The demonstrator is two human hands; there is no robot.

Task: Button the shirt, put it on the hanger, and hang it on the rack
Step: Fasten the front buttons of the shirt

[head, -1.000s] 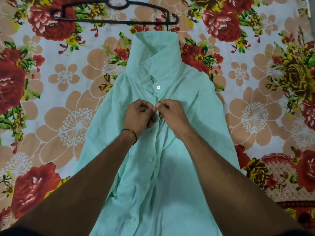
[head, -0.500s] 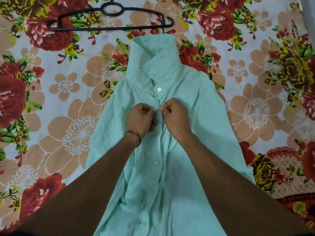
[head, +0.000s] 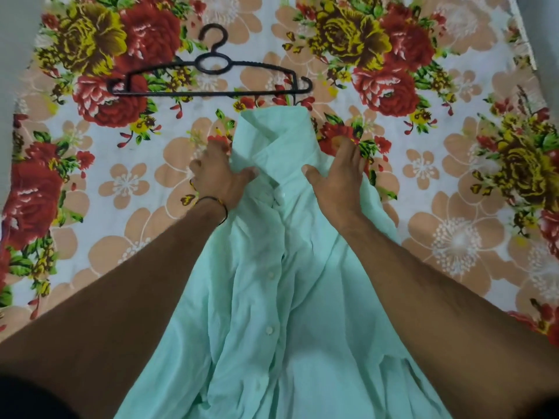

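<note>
both hands [head: 222, 176] [head: 335, 176] gripping mint shirt [head: 272, 297] shoulders, black hanger [head: 211, 77] beyond collar

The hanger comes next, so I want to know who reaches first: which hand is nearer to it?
Left, narrowly. The left hand grips the shirt shoulder below the hanger middle; the right hand lies below and right of its right end.
</note>
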